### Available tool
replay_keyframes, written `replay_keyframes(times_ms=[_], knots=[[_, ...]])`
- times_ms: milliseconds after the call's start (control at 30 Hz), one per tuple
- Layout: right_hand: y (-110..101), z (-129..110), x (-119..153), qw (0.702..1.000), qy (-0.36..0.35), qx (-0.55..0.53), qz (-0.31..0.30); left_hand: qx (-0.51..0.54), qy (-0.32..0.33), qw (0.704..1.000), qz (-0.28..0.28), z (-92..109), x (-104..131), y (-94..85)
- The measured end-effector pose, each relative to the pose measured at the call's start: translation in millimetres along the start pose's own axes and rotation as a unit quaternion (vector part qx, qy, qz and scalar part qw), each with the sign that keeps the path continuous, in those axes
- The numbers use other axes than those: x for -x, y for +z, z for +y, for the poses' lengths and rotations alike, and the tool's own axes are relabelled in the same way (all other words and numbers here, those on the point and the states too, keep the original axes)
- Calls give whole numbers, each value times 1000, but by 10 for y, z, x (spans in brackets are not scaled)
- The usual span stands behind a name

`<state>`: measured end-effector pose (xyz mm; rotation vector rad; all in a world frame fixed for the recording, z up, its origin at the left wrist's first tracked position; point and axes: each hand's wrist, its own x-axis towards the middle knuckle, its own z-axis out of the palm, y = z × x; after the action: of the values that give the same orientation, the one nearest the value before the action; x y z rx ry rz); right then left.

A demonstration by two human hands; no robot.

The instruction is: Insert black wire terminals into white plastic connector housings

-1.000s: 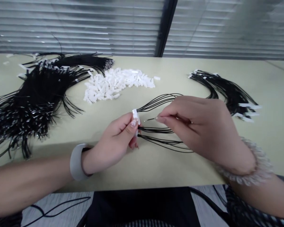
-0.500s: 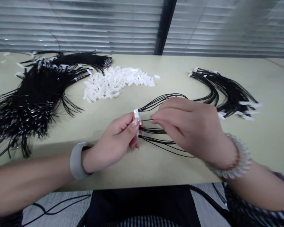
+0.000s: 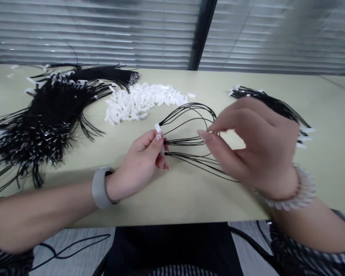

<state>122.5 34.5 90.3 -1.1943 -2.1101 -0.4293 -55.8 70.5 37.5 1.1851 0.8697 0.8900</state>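
My left hand point(image 3: 140, 159) is closed on white plastic connector housings point(image 3: 157, 127), holding them between thumb and fingers; the fingers partly cover them. Several black wires point(image 3: 186, 142) run rightward out of the housings in separate groups, and the upper group bends round in a loop. My right hand point(image 3: 253, 149) is raised over the wires' right part. Its thumb and forefinger tips meet in a pinch at a thin black wire, while the palm hides where the lower wires end.
A large heap of black wires point(image 3: 54, 103) with shiny tips lies at left. Beside it is a pile of loose white connector housings point(image 3: 138, 101). A bundle of black wires with white ends point(image 3: 276, 103) lies at right, partly behind my right hand. Window blinds point(image 3: 103, 30) stand behind the table point(image 3: 175, 203).
My right hand has moved right and slightly up, away from the housings, its thumb and forefinger now forming a rounder pinch. My left hand has shifted slightly up and left with the housings.
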Motion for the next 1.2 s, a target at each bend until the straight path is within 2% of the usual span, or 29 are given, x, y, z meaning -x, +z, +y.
replay_keyframes(times_ms=[67,133,200,400,500,633,667,733,800,833,867,900,967,1000,1033,1100,1200], knots=[[-43,49,2,995,13,-20,-100,-5,10,1000,11,-6,1,-4],[-38,93,12,974,25,-32,-223,-13,17,1000,12,-10,10,-8],[0,121,21,952,37,-36,-301,-19,22,1000,12,-10,22,-10],[94,104,23,944,31,-24,-327,-48,25,998,8,20,40,-12],[102,78,39,953,4,45,-300,-62,16,998,11,29,35,-14],[58,133,87,952,-57,211,-215,-34,4,999,28,7,8,-15],[36,176,96,951,-55,238,-191,-25,3,999,33,-2,1,-15],[-16,283,99,959,-8,256,-120,-10,3,999,35,-16,-11,-18],[-68,378,70,980,85,182,3,-8,3,1000,30,-21,-15,-20],[-91,405,44,983,136,97,73,-12,2,1000,25,-20,-14,-21],[-112,412,11,973,186,-11,134,-18,1,1000,20,-18,-11,-22],[-130,399,-25,949,227,-122,184,-28,1,1000,13,-16,-8,-22],[-156,320,-88,883,281,-292,235,-59,1,998,-6,-14,-1,-23],[-162,264,-109,864,292,-331,242,-78,1,997,-16,-14,2,-23],[-164,205,-119,861,294,-342,234,-95,3,995,-25,-15,4,-23],[-149,98,-106,896,272,-311,162,-117,7,992,-41,-19,11,-24],[-86,2,-45,962,173,-210,-21,-130,20,990,-51,-22,29,-25]])
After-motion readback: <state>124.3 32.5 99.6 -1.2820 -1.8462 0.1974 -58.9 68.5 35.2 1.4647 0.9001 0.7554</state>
